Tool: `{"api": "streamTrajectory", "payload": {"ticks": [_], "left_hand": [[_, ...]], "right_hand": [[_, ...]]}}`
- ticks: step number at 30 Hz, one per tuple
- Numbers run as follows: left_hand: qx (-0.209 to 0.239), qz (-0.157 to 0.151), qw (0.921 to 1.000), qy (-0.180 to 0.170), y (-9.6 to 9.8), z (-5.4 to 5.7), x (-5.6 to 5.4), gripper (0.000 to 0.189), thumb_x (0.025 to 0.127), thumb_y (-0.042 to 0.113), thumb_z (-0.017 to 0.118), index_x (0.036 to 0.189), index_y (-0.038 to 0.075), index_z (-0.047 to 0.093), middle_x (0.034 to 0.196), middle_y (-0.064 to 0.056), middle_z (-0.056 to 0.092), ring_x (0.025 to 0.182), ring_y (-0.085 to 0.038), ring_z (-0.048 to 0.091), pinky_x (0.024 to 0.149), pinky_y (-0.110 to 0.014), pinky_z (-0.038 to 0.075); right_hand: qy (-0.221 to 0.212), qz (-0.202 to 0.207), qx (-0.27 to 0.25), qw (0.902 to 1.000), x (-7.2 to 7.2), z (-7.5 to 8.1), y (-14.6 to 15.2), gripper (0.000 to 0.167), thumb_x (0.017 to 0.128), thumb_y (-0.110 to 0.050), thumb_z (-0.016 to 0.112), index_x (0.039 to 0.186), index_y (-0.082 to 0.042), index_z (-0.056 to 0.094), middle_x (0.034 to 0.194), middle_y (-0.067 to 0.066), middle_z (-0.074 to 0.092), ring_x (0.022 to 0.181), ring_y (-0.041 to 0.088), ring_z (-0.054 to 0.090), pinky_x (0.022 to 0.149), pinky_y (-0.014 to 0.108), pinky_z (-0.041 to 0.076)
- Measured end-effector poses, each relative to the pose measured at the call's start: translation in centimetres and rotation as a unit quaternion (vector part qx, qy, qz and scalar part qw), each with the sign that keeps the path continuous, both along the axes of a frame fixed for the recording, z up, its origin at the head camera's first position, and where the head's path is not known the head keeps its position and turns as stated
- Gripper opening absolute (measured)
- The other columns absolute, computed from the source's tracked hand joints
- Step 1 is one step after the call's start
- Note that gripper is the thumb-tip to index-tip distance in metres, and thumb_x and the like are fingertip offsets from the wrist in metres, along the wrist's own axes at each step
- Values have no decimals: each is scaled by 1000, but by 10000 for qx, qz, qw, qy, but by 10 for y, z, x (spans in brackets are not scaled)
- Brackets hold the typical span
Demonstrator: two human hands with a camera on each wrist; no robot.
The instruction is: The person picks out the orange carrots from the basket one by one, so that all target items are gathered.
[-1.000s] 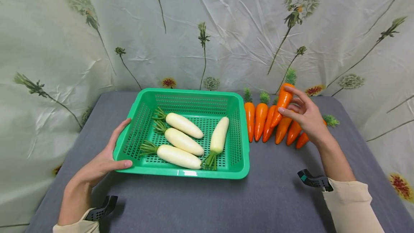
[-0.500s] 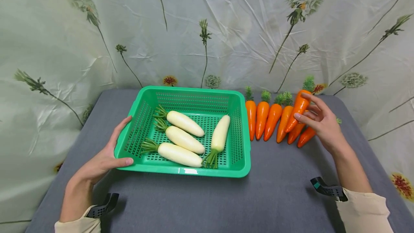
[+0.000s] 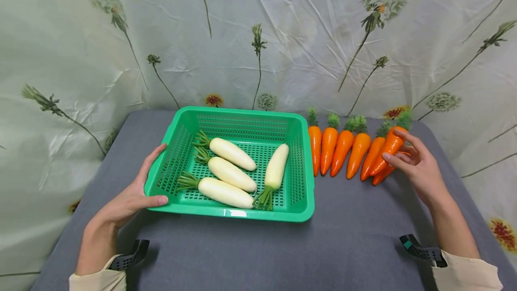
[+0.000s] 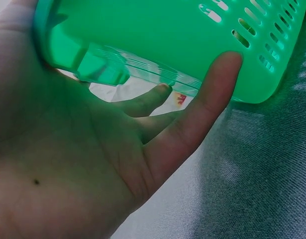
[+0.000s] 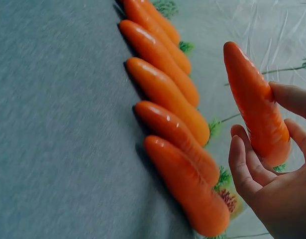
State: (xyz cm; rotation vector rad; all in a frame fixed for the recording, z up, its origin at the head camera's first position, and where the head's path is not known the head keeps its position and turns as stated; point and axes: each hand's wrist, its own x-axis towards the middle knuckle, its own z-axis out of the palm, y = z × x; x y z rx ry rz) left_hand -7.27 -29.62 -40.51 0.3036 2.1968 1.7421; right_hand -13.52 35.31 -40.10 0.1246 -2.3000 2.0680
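Observation:
My right hand (image 3: 426, 169) pinches an orange carrot (image 3: 385, 152) with a green leafy top between thumb and fingers. In the right wrist view, this carrot (image 5: 256, 107) is raised beside a slanted row of carrots (image 5: 165, 94), narrow tip upward in that view. The head view has it overlapping the right end of the row, partly covering the last carrot. My left hand (image 3: 127, 199) holds the left end of a green plastic basket (image 3: 242, 112), thumb over the front rim. Seen from the left wrist, fingers (image 4: 192, 114) spread along the basket's slotted outer wall.
Several white radishes (image 3: 232, 153) with green stems lie in the basket; one (image 3: 276, 167) sits crosswise on the right. The carrot row (image 3: 341, 152) starts right beside the basket's right wall. A grey cloth (image 3: 282, 255) covers the table, and a floral curtain (image 3: 226, 48) hangs behind.
My right hand has carried the carrot rightward along the row, from over its middle to its right end. The left hand and basket hold nearly the same place.

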Motion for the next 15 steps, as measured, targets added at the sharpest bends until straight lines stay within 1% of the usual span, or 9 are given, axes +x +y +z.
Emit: {"api": "streamTrajectory", "payload": {"ticks": [4, 6, 11, 15], "left_hand": [[-30, 1, 10000, -31, 0, 2, 1, 116, 89, 1, 73, 166, 43, -2, 158, -16, 16, 126, -2, 47, 93, -18, 45], [-39, 2, 10000, -54, 1, 3, 1, 116, 89, 1, 73, 166, 43, -3, 158, -17, 16, 126, -2, 48, 93, -18, 46], [-76, 21, 9999, -99, 1, 2, 1, 116, 88, 2, 72, 166, 44, -3, 157, -18, 17, 124, -3, 50, 93, -19, 46], [-13, 30, 10000, -82, 1, 3, 1, 116, 88, 1, 72, 166, 44, -2, 157, -18, 16, 125, -3, 49, 93, -18, 46]], "right_hand": [[-23, -114, -197, 9997, 4, -5, 5, 70, 94, 12, 66, 155, -18, 49, 134, -10, 52, 87, -1, 70, 75, 13, 54], [-87, -184, -228, 9995, 7, -8, 8, 70, 94, 12, 66, 154, -18, 49, 128, -8, 54, 83, 0, 70, 73, 14, 55], [-230, -337, -282, 9988, 15, -13, 18, 69, 94, 9, 68, 153, -20, 50, 121, -9, 59, 84, 0, 71, 72, 14, 56], [-231, -446, -276, 9984, 17, -15, 22, 67, 94, 7, 70, 152, -22, 51, 121, -11, 60, 86, -1, 72, 72, 14, 56]]}}
